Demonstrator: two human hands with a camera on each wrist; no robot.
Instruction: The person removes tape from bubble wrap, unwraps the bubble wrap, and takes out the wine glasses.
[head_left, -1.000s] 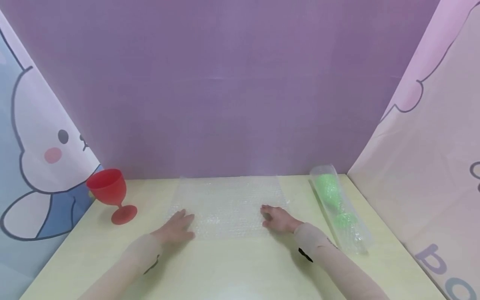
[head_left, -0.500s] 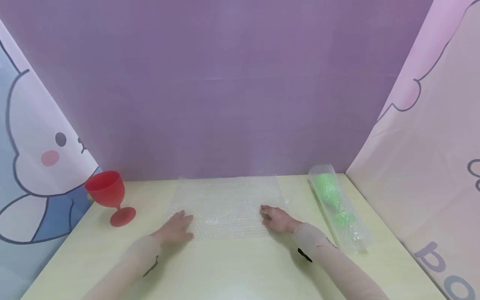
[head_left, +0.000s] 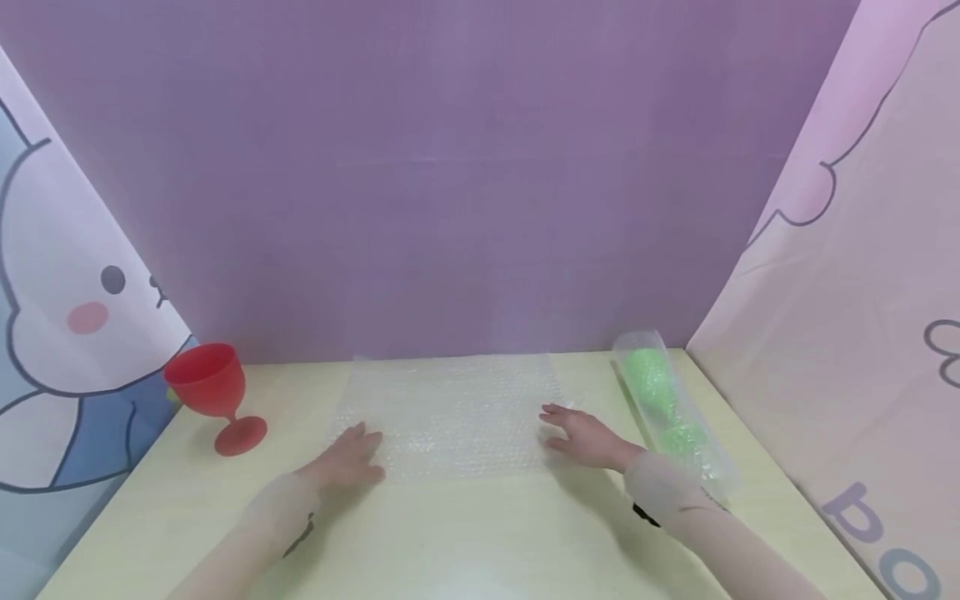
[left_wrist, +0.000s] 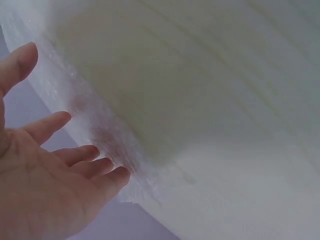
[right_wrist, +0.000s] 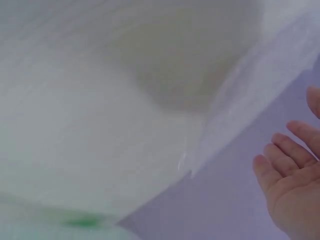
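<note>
A clear sheet of bubble wrap (head_left: 457, 417) lies flat on the pale table, reaching to the back edge. At its left side my left hand (head_left: 347, 458) rests with fingers spread; in the left wrist view the fingertips (left_wrist: 120, 175) meet the plastic. My right hand (head_left: 588, 437) is over the sheet's right edge, fingers extended and holding nothing. In the right wrist view that hand (right_wrist: 292, 185) appears apart from the bubble wrap (right_wrist: 250, 95).
A red goblet (head_left: 210, 383) stands at the back left. On the right lies a green goblet-shaped thing (head_left: 656, 387) rolled in bubble wrap, with my right forearm close by. A purple panel (head_left: 465, 183) stands behind the table (head_left: 465, 542), with printed cloth walls either side.
My right hand has moved right, from on the bubble wrap to its right edge, with the fingers straighter. The left hand stays in place. The view has shifted slightly.
</note>
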